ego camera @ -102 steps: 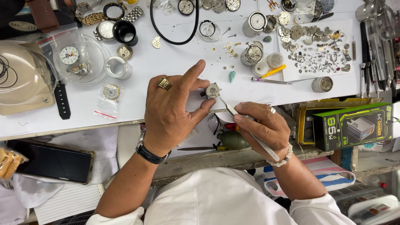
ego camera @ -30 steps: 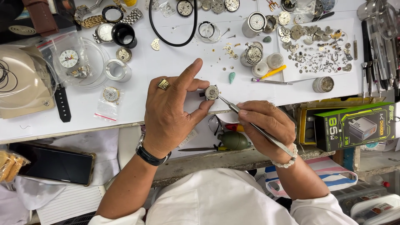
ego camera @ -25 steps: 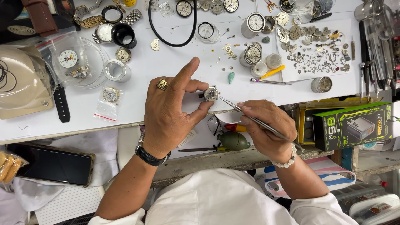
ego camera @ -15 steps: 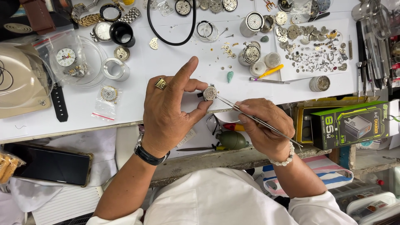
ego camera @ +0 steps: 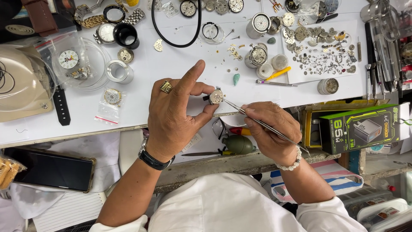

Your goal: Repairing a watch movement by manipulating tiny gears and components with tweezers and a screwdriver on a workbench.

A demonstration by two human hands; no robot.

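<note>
My left hand (ego camera: 178,114), with a gold ring and a black wristwatch, pinches a small round watch movement (ego camera: 216,96) between thumb and middle finger, its index finger raised. My right hand (ego camera: 270,131), with a bead bracelet, grips thin metal tweezers (ego camera: 257,121) whose tips touch the right edge of the movement. Both hands hover over the front edge of the white workbench (ego camera: 171,68).
Watch dials, cases, a black rubber ring (ego camera: 171,30) and a sheet of tiny parts (ego camera: 322,51) crowd the bench's far side. A green charger box (ego camera: 362,129) sits at the right, a phone (ego camera: 51,169) at the lower left, a clear dome cover (ego camera: 21,86) at the far left.
The tweezers have gone from steep to a flatter angle, their tips staying at the movement. My left index finger has lifted higher. The hands stay in the same place.
</note>
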